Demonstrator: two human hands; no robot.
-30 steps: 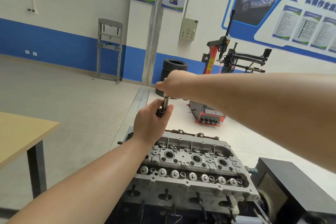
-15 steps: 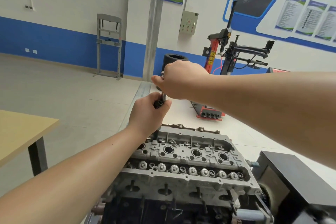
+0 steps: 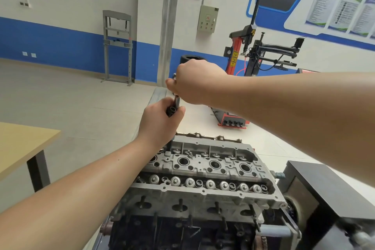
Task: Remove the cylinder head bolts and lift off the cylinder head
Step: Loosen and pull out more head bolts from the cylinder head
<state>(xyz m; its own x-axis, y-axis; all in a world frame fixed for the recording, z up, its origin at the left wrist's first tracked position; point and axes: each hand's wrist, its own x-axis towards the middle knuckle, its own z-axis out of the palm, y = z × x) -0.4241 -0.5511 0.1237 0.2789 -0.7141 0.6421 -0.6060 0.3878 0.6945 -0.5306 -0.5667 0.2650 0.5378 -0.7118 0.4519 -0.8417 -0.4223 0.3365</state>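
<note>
The grey aluminium cylinder head (image 3: 203,170) sits on the engine block, with valve springs and spark plug wells exposed. My left hand (image 3: 160,122) grips the head end of a metal wrench (image 3: 176,103) above the head's far left corner. A thin shaft (image 3: 170,145) runs down from that hand into the head there. My right hand (image 3: 194,83) grips the wrench's handle just above the left hand, fist closed round it. The bolt under the shaft is hidden.
A black box (image 3: 328,195) stands at the engine's right end. A wooden table (image 3: 24,144) is on the left. On the floor behind are a red tyre changer (image 3: 241,63), a tyre (image 3: 190,59) and a grey press frame (image 3: 117,46).
Both hands stay on the wrench at the head's far left corner. The right hand has shifted slightly over the handle, and the camera has tilted down and moved closer to the engine.
</note>
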